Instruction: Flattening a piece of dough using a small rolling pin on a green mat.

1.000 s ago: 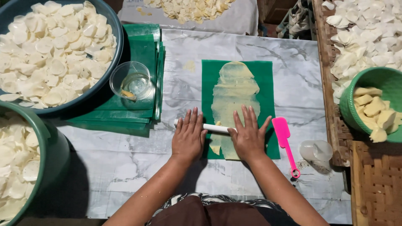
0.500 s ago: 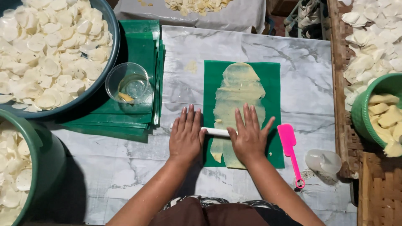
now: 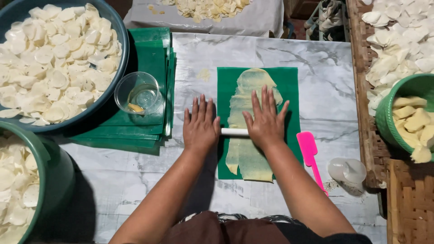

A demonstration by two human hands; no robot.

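A thin white rolling pin (image 3: 234, 132) lies across a green plastic sheet (image 3: 289, 86) on the marble table. A long flattened strip of pale yellow dough (image 3: 248, 153) covers the sheet's middle. My left hand (image 3: 200, 125) presses flat on the pin's left end, fingers spread, partly off the sheet. My right hand (image 3: 266, 121) presses flat on the pin's right part, over the dough. Only the short stretch of pin between the hands shows.
A pink spatula (image 3: 311, 156) and a small clear cup (image 3: 347, 171) lie right of the sheet. A stack of green sheets (image 3: 153, 49) with a clear glass (image 3: 138, 94) sits left. Basins of white discs (image 3: 49, 58) stand left; a green bowl of dough lumps (image 3: 409, 117) stands right.
Both hands have pushed the rolling pin away from me, further up the dough strip. More flattened dough now shows below the hands.
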